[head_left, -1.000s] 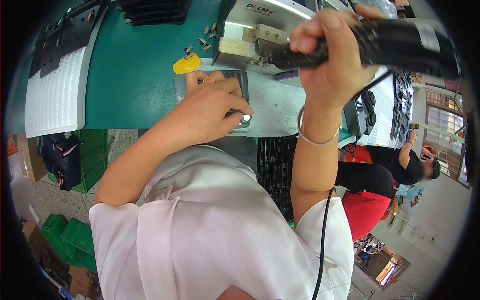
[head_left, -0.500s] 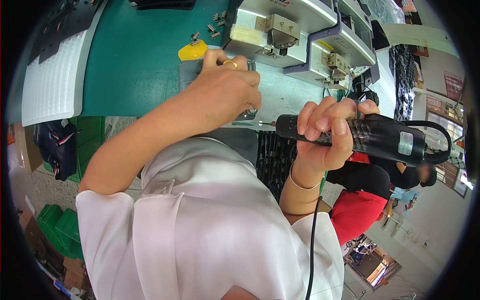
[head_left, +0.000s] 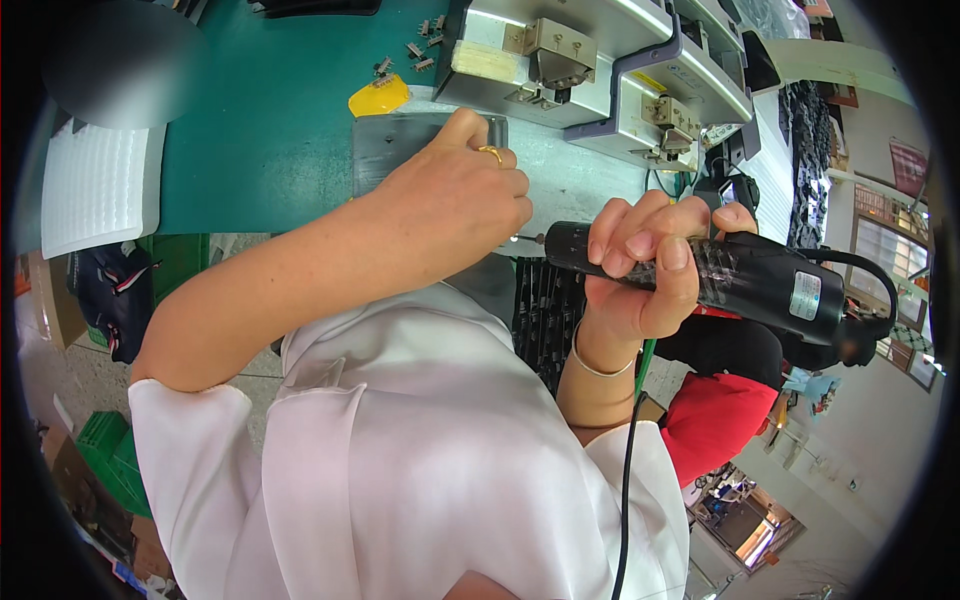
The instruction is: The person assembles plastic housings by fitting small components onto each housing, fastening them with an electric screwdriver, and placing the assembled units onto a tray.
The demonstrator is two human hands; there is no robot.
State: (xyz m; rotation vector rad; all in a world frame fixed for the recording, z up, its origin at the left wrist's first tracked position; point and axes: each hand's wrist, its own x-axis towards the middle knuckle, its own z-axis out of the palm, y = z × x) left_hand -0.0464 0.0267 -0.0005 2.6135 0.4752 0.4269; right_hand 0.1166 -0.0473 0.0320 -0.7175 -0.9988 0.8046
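Observation:
My right hand (head_left: 650,265) is wrapped round a black electric screwdriver (head_left: 730,275), held level with its bit pointing left. A black cable loops from its rear end. My left hand (head_left: 470,190), wearing a gold ring, is closed with its fingers curled down at the tip of the bit. What those fingers hold is hidden behind the hand. Under and behind the left hand lies a dark grey flat block or tray (head_left: 385,145) near the bench's front edge. A yellow piece (head_left: 380,97) sits just beyond it.
Several small metal parts (head_left: 415,50) lie on the green bench mat (head_left: 260,120). Grey machines (head_left: 540,75) stand at the back right. A white ribbed tray (head_left: 100,185) is at the left, partly behind a dark blurred round shape (head_left: 120,65). A person in red (head_left: 720,425) is at the right.
My left hand has shifted slightly right, over the screwdriver's tip, hiding more of the bit. The screwdriver has moved a little left and up. A dark blurred shape has appeared at upper left.

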